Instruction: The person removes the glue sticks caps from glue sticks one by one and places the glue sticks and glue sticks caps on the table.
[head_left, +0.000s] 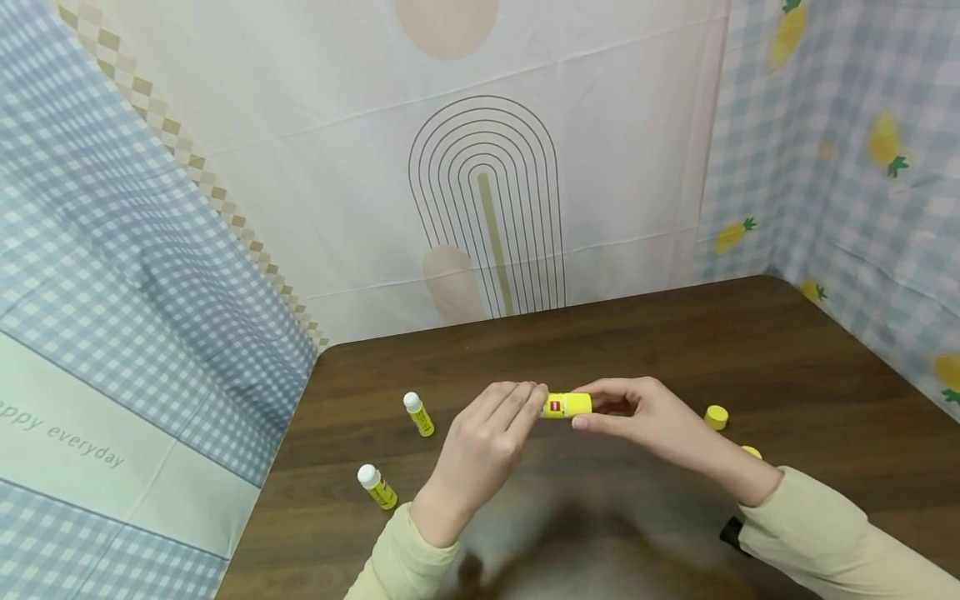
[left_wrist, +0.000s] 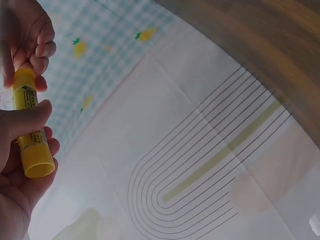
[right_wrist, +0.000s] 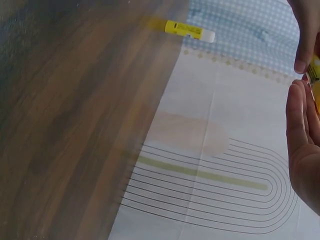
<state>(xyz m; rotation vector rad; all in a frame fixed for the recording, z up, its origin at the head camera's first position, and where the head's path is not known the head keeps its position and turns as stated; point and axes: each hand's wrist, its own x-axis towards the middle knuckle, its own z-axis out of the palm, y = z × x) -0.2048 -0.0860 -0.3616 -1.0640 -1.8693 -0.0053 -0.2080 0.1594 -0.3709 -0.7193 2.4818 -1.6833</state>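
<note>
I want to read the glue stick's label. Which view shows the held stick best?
The left wrist view: the glue stick fills the frame edge, label side visible. The head view shows it small between both hands; the right wrist view shows only a sliver.

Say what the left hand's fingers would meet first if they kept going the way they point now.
The yellow glue stick: the left hand already touches its near end, with the right hand holding the other end just beyond.
</note>
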